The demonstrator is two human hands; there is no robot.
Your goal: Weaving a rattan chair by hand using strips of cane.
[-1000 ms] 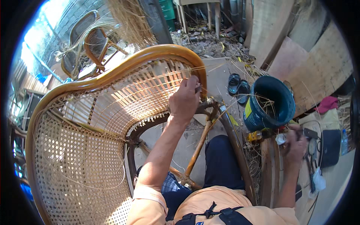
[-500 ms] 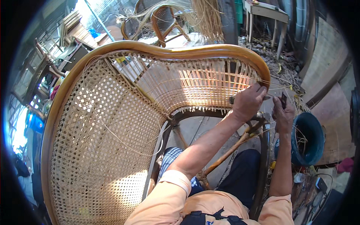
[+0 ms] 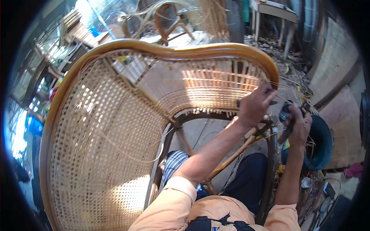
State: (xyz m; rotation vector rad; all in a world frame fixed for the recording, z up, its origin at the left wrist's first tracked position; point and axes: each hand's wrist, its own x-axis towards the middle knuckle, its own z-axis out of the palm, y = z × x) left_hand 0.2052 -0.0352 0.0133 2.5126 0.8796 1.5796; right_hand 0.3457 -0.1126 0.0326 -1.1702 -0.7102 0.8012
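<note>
A chair frame with a varnished curved rim (image 3: 216, 51) carries woven cane (image 3: 104, 127) on its left panel and an open lattice of cane strands (image 3: 212, 88) at the upper right. My left hand (image 3: 255, 106) is closed at the rim's right end, pinching a thin cane strand (image 3: 285, 99). A narrow tool, dark at one end and blade-like at the other, shows across this hand. My right hand (image 3: 300, 125), beyond the frame, is closed around a dark tool (image 3: 284, 134) whose kind I cannot make out. The strand runs toward the right fingers.
A blue-green tub (image 3: 322, 144) stands just right of my right hand. Farther off are another rattan chair (image 3: 167, 21), hanging fibres (image 3: 214, 19) and a small table (image 3: 275, 11). Plywood sheets (image 3: 333, 61) lean at right. A phone (image 3: 328, 189) lies lower right.
My right hand has moved a little right and down, away from the left hand, and turned so more of its dark tool shows. The left hand stays near the rim; the chair frame has shifted slightly.
</note>
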